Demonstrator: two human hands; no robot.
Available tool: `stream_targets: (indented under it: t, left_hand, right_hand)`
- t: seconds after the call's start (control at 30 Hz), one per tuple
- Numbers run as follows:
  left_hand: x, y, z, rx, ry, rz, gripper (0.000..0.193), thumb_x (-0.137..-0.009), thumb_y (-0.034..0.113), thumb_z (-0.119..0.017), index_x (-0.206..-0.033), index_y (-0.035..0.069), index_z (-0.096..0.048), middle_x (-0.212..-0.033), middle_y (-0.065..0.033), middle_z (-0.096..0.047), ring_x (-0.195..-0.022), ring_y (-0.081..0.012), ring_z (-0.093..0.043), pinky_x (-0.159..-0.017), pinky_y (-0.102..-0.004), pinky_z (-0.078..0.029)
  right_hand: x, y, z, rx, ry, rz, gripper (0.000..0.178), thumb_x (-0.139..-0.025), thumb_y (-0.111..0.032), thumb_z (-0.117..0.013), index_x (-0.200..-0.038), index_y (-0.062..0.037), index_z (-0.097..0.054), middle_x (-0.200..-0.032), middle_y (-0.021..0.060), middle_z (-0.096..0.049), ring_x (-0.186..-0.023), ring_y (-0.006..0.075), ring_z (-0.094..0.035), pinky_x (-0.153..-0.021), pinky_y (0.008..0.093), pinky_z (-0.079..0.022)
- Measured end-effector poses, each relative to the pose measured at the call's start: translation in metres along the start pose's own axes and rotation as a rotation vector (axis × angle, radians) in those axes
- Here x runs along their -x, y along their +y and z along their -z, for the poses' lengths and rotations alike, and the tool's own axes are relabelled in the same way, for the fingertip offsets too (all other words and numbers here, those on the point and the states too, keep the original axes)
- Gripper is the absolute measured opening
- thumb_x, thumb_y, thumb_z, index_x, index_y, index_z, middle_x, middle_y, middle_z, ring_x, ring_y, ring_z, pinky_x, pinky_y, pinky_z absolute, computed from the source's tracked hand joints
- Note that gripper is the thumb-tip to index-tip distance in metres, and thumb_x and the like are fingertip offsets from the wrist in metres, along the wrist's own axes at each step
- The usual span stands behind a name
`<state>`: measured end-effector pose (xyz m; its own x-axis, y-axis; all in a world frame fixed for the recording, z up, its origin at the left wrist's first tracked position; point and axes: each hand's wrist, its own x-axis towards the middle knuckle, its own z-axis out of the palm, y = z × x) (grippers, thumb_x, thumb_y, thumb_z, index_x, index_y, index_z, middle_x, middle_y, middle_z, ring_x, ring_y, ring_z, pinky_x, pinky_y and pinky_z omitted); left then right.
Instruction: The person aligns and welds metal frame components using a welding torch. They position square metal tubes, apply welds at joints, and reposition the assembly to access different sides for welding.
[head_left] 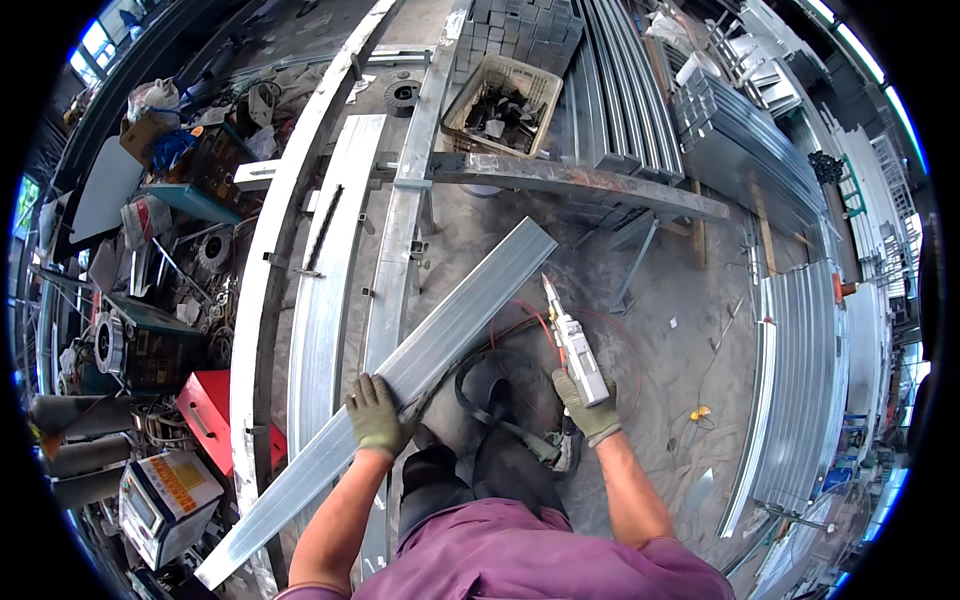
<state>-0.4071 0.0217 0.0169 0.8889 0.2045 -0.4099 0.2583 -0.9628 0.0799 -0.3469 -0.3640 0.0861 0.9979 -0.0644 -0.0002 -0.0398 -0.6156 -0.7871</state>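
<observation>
A long silvery rectangular metal tube (470, 290) lies diagonally across the metal rails, from the lower left to the middle. My left hand (378, 414), in a green-grey work glove, grips its near edge with the fingers over the top face. My gloved right hand (588, 408) is wrapped round the rear of a white handheld welding gun (576, 352). The gun's pointed nozzle aims up and forward, beside the tube's far end and apart from it. A red line and a dark hose (465, 385) trail in loops near the gun. My right fingers are partly hidden by its body.
Under the tube run a pale steel beam (262, 300) and a flat metal length (325, 300). A crossbeam (600, 182) spans ahead, with a crate of scraps (548, 88) behind it. Stacked metal profiles (800, 380) lie right. A red box (208, 415) and white machine (165, 500) stand left.
</observation>
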Motion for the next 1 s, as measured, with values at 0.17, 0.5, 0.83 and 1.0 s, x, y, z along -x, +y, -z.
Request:
stream_targets:
  t: [0.17,0.5,0.83,1.0]
  left_hand:
    - [-0.048,-0.002,-0.066,-0.309,0.121,0.056,0.08,-0.102,0.031,-0.06,-0.167,-0.011,-0.036,-0.171,-0.0337,-0.043,-0.158,-0.05,-0.042,-0.126,-0.063,-0.035]
    - [-0.087,-0.031,0.043,-0.022,-0.285,0.061,0.047,-0.095,0.011,-0.062,-0.141,0.002,-0.063,-0.12,-0.0313,-0.077,-0.111,-0.0518,-0.074,-0.098,-0.0573,-0.06]
    - [-0.094,-0.05,0.02,0.185,-0.152,0.101,0.026,-0.099,0.016,-0.066,-0.123,0.009,-0.074,-0.12,-0.024,-0.079,-0.111,-0.047,-0.075,-0.095,-0.0567,-0.059]
    - [-0.093,0.007,0.012,0.244,0.262,-0.213,0.08,-0.094,0.04,-0.083,-0.156,-0.002,-0.053,-0.155,-0.03,-0.057,-0.143,-0.0501,-0.056,-0.12,-0.056,-0.045]
  right_hand:
    - [-0.041,0.022,0.031,-0.011,-0.069,0.149,0.025,-0.095,-0.017,-0.088,-0.115,-0.0041,-0.081,-0.1,0.0133,-0.082,-0.088,0.0277,-0.081,-0.08,0.0395,-0.064]
    - [-0.088,0.075,0.078,-0.327,-0.026,-0.223,0.017,-0.099,-0.01,-0.084,-0.115,-0.0028,-0.079,-0.099,0.0051,-0.078,-0.086,0.0166,-0.074,-0.077,0.0356,-0.061]
    - [-0.11,0.03,0.064,-0.442,-0.068,-0.264,0.012,-0.102,-0.006,-0.079,-0.113,-0.0063,-0.075,-0.088,-0.0042,-0.067,-0.071,0.0057,-0.061,-0.061,0.0251,-0.049]
    - [-0.102,0.029,0.059,-0.395,0.0,-0.333,0.011,-0.104,-0.01,-0.079,-0.114,-0.0059,-0.075,-0.086,-0.0037,-0.067,-0.069,0.0058,-0.061,-0.059,0.025,-0.048]
